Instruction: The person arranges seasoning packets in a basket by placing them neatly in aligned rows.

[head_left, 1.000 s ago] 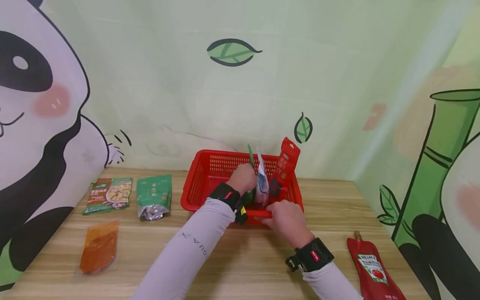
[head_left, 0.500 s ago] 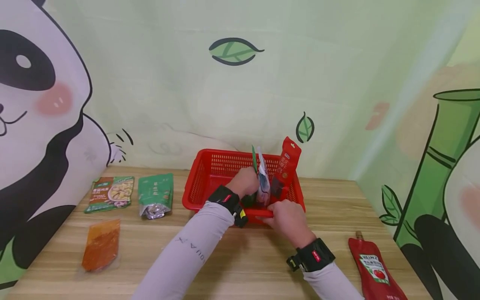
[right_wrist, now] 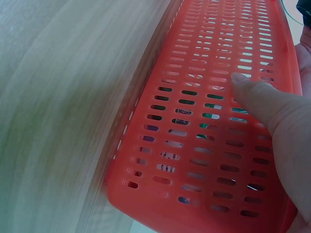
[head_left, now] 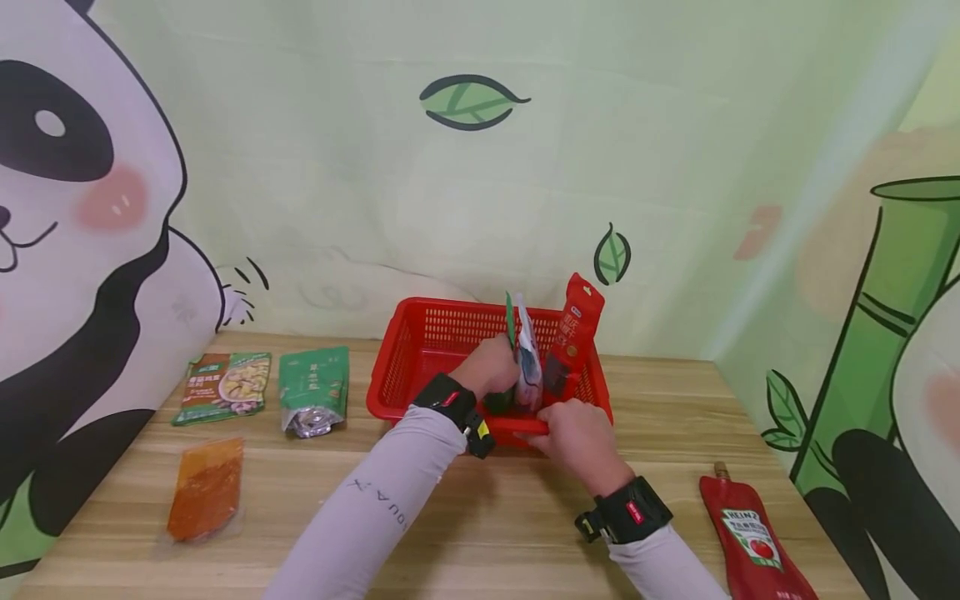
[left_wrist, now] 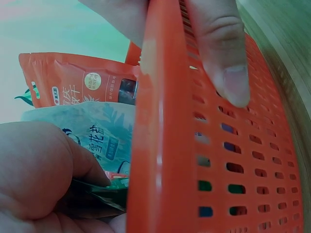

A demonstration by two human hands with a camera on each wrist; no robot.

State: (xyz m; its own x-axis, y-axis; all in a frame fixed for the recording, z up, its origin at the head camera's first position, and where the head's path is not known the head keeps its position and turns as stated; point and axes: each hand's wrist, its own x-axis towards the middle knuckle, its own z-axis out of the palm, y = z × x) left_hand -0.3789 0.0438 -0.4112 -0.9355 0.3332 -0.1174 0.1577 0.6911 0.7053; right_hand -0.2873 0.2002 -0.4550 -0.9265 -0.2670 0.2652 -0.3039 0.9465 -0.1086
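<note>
The red plastic basket point(head_left: 390, 367) has slotted walls and stands at the back of the table. Inside it, my left hand point(head_left: 487, 365) pinches a green packet point(head_left: 511, 321) between thumb and fingers; the packet's lower part is mostly hidden. Right beside that packet stands a pale bag of salt point(left_wrist: 104, 131), upright. A tall red packet point(head_left: 576, 329) with a dark window leans at the basket's right end, its top above the rim. My right hand point(head_left: 577, 437) grips the front rim near the right corner, its thumb point(right_wrist: 248, 90) flat on the outer wall.
On the left of the table lie a flat seasoning packet point(head_left: 225, 387), a green pouch point(head_left: 315, 387) and a clear bag of orange-red paste point(head_left: 206, 492). A red ketchup pouch point(head_left: 757, 533) lies at the right. A printed panda curtain point(head_left: 337, 167) hangs right behind the basket.
My left hand has sunk slightly in the basket with the green packet, which stands a little closer to the salt bag. The right hand keeps its hold on the rim.
</note>
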